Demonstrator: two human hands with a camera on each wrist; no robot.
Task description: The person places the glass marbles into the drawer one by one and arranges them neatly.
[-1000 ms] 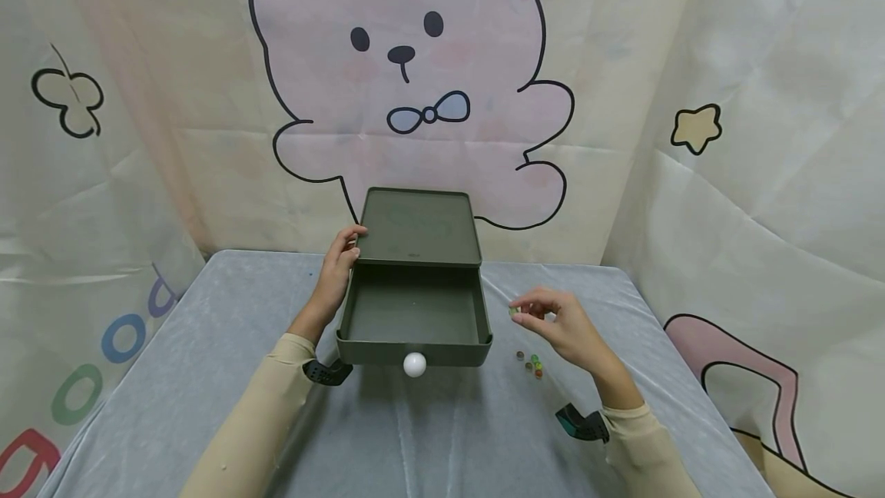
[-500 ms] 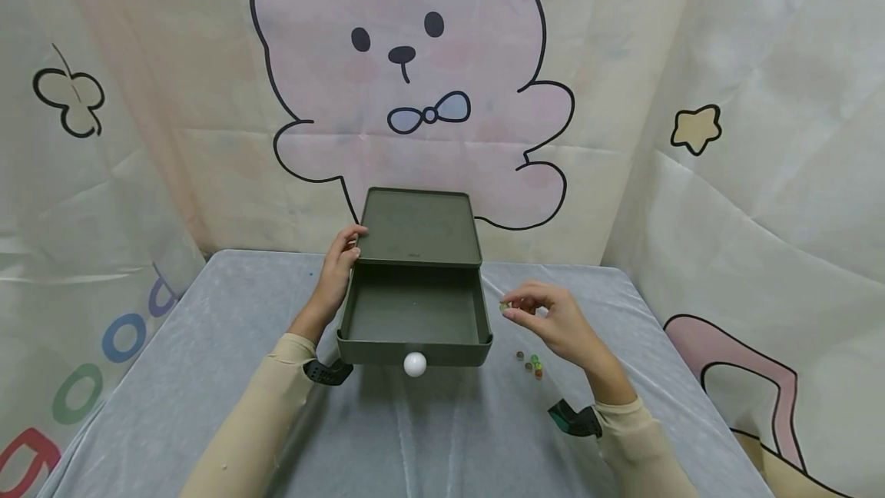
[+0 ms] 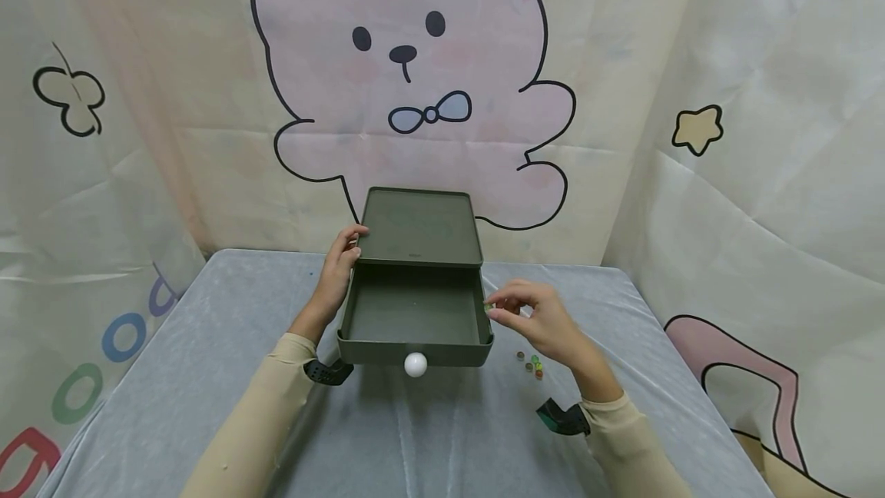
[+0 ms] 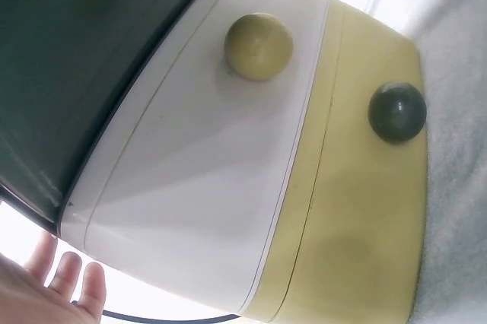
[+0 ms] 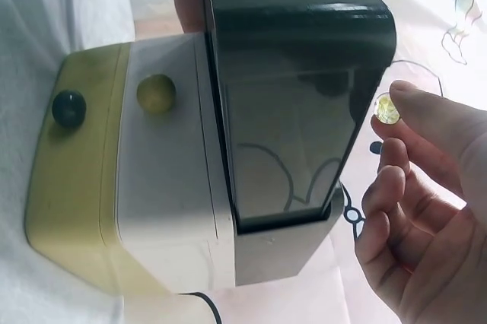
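Observation:
A stacked drawer box has its dark green top drawer [image 3: 415, 352] pulled out, a white knob [image 3: 415, 364] on its front. Under it sit a shut white drawer [image 4: 190, 134] and a shut yellow drawer [image 4: 358, 210]. My left hand [image 3: 336, 271] rests its fingers against the left side of the box near the lid [image 3: 420, 225]. Between thumb and index finger, my right hand [image 3: 535, 317] pinches a clear marble with yellow-green inside [image 5: 387, 109], beside the drawer's right wall. Several small marbles [image 3: 535, 363] lie on the cloth to the right of the box.
A grey-blue cloth [image 3: 429, 436] covers the table. Behind stands a printed backdrop [image 3: 588, 198], with fabric walls on both sides. Each wrist carries a black camera band [image 3: 563, 418].
My right hand has moved left with the marble, from over the table to the drawer's right edge. My left hand and the box stay where they were.

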